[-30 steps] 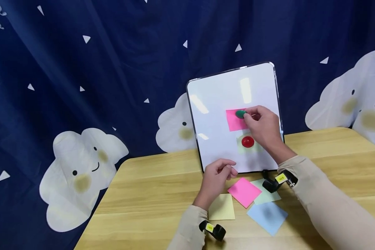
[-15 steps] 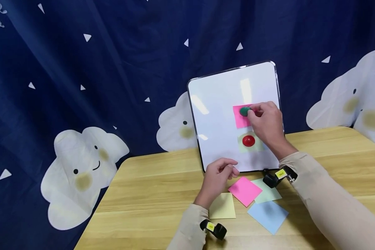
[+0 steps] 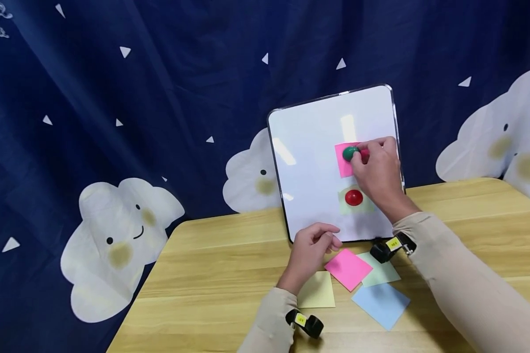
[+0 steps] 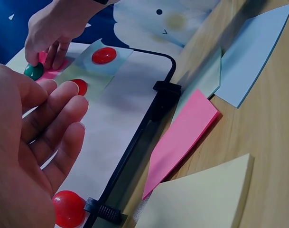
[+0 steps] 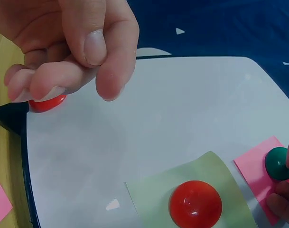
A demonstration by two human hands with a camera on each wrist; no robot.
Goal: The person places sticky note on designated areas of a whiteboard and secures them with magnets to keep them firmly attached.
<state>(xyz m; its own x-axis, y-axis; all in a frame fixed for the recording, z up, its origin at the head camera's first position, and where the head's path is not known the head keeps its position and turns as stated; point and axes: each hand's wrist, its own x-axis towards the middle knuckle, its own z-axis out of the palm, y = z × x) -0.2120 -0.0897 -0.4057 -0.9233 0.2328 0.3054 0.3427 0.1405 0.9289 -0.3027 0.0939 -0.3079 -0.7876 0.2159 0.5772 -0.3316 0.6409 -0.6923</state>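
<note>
A whiteboard (image 3: 313,171) leans upright at the back of the table. On it my right hand (image 3: 380,171) pinches a green round magnet (image 3: 350,153) over a pink sticky note (image 3: 344,169). Just below, a red magnet (image 3: 354,197) sits on a pale green note (image 3: 345,209). My left hand (image 3: 311,250) hovers before the board's lower left edge, fingers loosely curled, holding nothing. In the left wrist view, a blue note (image 4: 123,57) under another red magnet (image 4: 104,55) shows on the board. One more red magnet (image 4: 68,209) is at its lower corner, behind the left hand.
Sticky note pads lie on the wooden table (image 3: 212,274) before the board: pink (image 3: 349,269), pale green (image 3: 382,274), blue (image 3: 381,305) and yellow (image 3: 318,290). Black clips (image 4: 106,211) hold the board's lower edge. A dark blue curtain (image 3: 181,88) hangs behind.
My right hand has shifted right and slightly up across the board, and the green magnet and pink note have moved with it. The left hand stays nearly still.
</note>
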